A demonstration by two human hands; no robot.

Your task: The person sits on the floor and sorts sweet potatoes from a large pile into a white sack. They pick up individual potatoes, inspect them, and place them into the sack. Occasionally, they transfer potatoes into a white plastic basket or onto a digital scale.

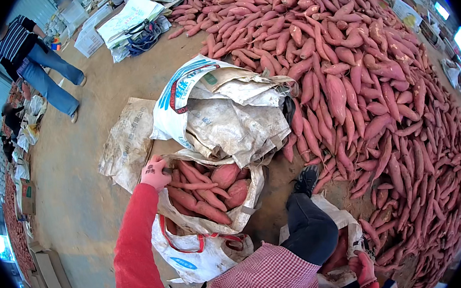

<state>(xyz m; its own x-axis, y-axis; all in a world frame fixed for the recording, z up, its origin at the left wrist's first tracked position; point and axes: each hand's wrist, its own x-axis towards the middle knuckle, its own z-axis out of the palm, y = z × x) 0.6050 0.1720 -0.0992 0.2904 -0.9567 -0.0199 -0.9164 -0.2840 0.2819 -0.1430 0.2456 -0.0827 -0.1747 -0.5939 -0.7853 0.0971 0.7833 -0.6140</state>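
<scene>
My left hand [156,174] grips the rim of an open white woven sack [256,183] that holds sweet potatoes [209,187]. In front of that sack lies a stack of folded, soiled woven sacks [236,122]. A white bag with red handles [191,256] stands against the near side of the filled sack. At the lower right, my right hand [362,265] is at the edge of a second open woven sack [348,222], beside my leg, with reddish contents inside. The fingers of that hand are partly bent, and their hold on the edge is hard to make out.
A large heap of sweet potatoes [344,70] spreads across the right side. A person [35,58] stands at the upper left. White plastic crates [93,32] and stacked sacks [129,24] lie at the top, cardboard boxes [49,274] at the lower left. My shoe [306,178] is beside the heap.
</scene>
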